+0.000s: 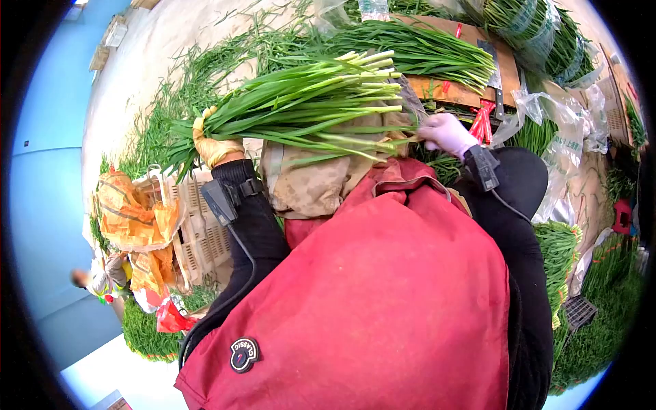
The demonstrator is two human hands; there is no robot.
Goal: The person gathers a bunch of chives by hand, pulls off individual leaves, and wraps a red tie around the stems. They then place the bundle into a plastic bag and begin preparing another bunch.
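My left hand (217, 145), in a yellowish glove, is wrapped round the leafy part of a bunch of garlic chives (301, 106). The bunch lies across my lap over a stained tan cloth (307, 178), its pale cut ends fanned toward the right. My right hand (445, 134), in a pale purple glove, is beside those stem ends with its fingers pinched together. A thin strand runs close to the fingertips, but what they hold is too small to make out. Past the bunch, more garlic chives (424, 51) rest on a wooden board (451, 93) next to a knife (497, 85).
Red ties (482, 121) hang near the board's edge. Wrapped chive bundles (529, 27) stand at the upper right, with clear plastic (567, 130) below. At left are a plastic crate (203, 232) and an orange bag (133, 212). Another person (106, 273) is farther left.
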